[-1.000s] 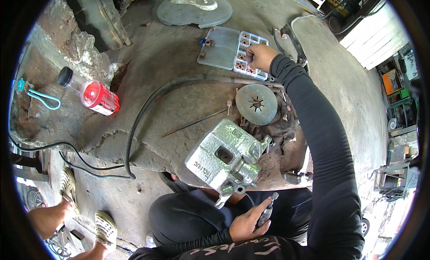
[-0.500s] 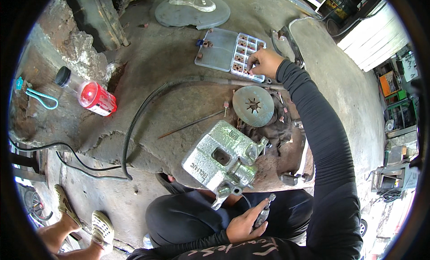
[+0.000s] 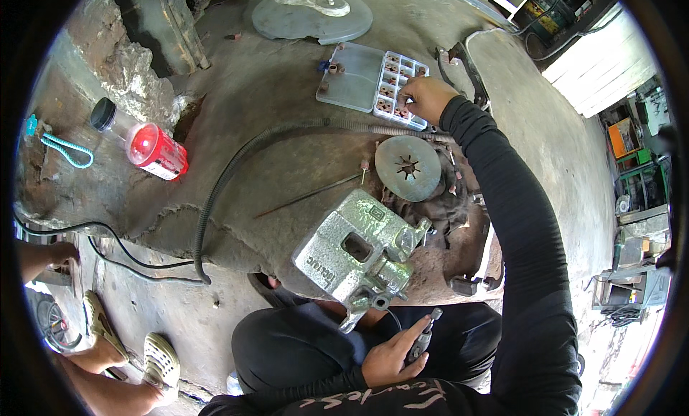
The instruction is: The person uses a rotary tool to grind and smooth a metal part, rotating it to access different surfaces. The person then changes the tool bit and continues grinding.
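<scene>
The work happens on a rough, stained concrete slab in an open workshop. The right hand reaches far forward, and its fingers are bent down into the compartments of a clear plastic parts box; they seem pinched narrow on one of the small brown pieces there, but I cannot tell if something is already held. The left hand rests low over the lap, and its fingers are closed around a slim rotary tool. Just above those fingers sits the silver brake caliper, at the edge of the slab. I think the caliper can slide off the edge if the knees move. The stretched right sleeve passes over the slotted metal disc and can drag it, or the fingers can tip the light box and spill the pieces.
</scene>
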A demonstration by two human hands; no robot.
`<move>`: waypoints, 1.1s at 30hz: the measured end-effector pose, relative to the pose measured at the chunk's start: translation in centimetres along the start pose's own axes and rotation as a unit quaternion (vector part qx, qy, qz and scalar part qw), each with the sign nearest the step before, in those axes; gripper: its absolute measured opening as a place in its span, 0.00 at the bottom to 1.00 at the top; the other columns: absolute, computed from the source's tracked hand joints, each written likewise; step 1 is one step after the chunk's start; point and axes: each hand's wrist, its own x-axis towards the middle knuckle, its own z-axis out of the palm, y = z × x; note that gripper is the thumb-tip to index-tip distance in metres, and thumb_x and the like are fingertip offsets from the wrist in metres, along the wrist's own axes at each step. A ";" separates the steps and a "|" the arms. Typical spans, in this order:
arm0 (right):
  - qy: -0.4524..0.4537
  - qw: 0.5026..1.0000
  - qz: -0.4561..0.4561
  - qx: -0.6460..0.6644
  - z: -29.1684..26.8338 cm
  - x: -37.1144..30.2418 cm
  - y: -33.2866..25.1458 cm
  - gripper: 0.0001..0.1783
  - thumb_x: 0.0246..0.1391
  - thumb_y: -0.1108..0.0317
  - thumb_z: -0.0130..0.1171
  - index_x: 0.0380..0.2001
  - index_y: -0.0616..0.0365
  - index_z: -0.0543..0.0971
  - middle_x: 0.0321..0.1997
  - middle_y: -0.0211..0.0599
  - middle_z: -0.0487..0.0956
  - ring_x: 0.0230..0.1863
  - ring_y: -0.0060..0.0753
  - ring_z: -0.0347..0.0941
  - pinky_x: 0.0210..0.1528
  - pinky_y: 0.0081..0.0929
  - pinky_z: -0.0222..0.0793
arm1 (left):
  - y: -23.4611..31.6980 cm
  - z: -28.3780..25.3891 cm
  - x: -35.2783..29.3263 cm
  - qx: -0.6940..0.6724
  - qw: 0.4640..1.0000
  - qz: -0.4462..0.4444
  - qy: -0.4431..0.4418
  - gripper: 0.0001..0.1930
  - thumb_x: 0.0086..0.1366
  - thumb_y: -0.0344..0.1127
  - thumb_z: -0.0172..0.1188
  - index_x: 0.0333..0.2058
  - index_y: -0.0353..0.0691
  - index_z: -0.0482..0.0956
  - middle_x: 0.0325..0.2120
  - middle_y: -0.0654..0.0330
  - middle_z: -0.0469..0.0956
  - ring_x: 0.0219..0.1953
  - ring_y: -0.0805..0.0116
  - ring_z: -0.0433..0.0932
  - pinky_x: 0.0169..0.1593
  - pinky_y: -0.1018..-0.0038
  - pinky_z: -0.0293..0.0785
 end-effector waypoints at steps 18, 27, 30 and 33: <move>0.018 0.999 -0.022 -0.019 0.1 0.0 0.1 0.11 0.47 0.71 0.63 0.37 0.60 0.80 0.39 0.52 0.81 0.46 0.56 0.77 0.48 0.48 0.72 | -0.2 0.0 -0.1 0.005 1.000 -0.001 -0.007 0.38 0.67 0.47 0.57 0.71 0.47 0.51 0.51 0.43 0.74 0.46 0.44 0.79 0.48 0.61 0.77; -0.015 1.000 0.004 0.009 -0.9 0.6 0.5 0.11 0.49 0.69 0.65 0.37 0.60 0.80 0.38 0.52 0.81 0.45 0.55 0.77 0.46 0.45 0.72 | 0.0 -0.1 0.0 0.011 1.000 -0.006 -0.008 0.38 0.66 0.46 0.58 0.70 0.46 0.52 0.52 0.43 0.74 0.47 0.43 0.79 0.49 0.62 0.77; -0.005 1.000 0.007 0.027 -1.0 0.5 0.3 0.10 0.49 0.70 0.65 0.36 0.60 0.80 0.37 0.51 0.81 0.44 0.55 0.77 0.45 0.45 0.71 | 0.1 -0.2 0.0 0.009 1.000 -0.013 -0.015 0.38 0.66 0.45 0.58 0.70 0.46 0.53 0.51 0.43 0.74 0.47 0.43 0.79 0.49 0.62 0.77; 0.026 0.998 0.022 0.051 -1.2 0.0 0.3 0.09 0.50 0.70 0.64 0.35 0.60 0.79 0.36 0.50 0.81 0.43 0.54 0.77 0.45 0.44 0.71 | 0.1 -0.3 0.0 0.005 1.000 -0.016 -0.018 0.38 0.65 0.44 0.59 0.70 0.45 0.54 0.52 0.43 0.74 0.48 0.44 0.79 0.49 0.62 0.77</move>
